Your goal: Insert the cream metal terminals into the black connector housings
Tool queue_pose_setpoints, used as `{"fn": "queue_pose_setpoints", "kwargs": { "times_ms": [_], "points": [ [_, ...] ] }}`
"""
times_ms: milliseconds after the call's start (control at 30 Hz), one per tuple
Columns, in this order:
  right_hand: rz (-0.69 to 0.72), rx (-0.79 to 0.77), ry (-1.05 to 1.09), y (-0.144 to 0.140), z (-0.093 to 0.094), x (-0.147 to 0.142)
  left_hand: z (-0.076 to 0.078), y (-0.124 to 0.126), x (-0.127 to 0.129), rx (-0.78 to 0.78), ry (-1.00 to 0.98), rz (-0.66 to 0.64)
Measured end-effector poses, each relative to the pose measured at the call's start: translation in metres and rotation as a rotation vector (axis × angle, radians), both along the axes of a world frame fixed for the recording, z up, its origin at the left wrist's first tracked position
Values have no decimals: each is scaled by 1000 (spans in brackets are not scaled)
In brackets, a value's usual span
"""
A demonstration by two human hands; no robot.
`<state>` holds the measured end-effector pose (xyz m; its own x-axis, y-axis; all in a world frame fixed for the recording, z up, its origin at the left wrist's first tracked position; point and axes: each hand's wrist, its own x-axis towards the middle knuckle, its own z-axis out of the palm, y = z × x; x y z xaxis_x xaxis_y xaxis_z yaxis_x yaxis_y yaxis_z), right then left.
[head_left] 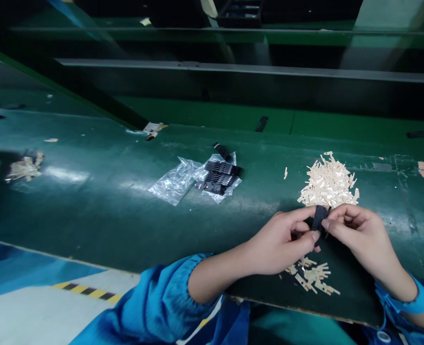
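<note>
We work at a green conveyor belt [89,201], a dim metal frame [233,69] beyond our hands.
Left hand [281,242] and right hand [359,235] pinch one black part [318,218] between them; beige clips [328,184] lie heaped just beyond, a plastic bag [177,179] farther left.

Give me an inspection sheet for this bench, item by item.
Surface: dark green bench top, glossy.
Job's things: small black part pinched between both hands; big pile of cream tabs behind; smaller pile of tabs at the near edge.
Clutter: clear bag with black parts; scraps far left.
Grippers: left hand and right hand both closed on the part.
Cables: nothing seen.
Surroundings: metal rail; floor hazard stripe.
</note>
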<state>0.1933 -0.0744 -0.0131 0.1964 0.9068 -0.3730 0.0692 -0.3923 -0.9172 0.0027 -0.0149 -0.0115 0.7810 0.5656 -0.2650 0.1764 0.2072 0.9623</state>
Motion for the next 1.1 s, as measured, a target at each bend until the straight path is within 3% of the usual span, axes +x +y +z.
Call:
{"fn": "queue_pose_setpoints", "kwargs": {
  "times_ms": [233,433,600,767,867,1000,1100],
  "points": [
    [1,58,-79,-1,0,-4,-3,-3,0,-71,25,39],
    [163,15,58,0,-2,0,-4,-1,-2,-58,18,21],
    [118,7,54,1,0,4,0,2,-3,36,52,-53],
    [138,-21,170,2,-4,9,-1,2,-5,26,35,-54],
    [95,-11,235,2,-7,10,-4,2,-5,32,-14,-9],
    [47,50,142,-1,-5,4,-8,0,-4,126,25,92],
    [9,108,84,-3,-3,0,-7,-1,-5,163,16,95]
  ]
}}
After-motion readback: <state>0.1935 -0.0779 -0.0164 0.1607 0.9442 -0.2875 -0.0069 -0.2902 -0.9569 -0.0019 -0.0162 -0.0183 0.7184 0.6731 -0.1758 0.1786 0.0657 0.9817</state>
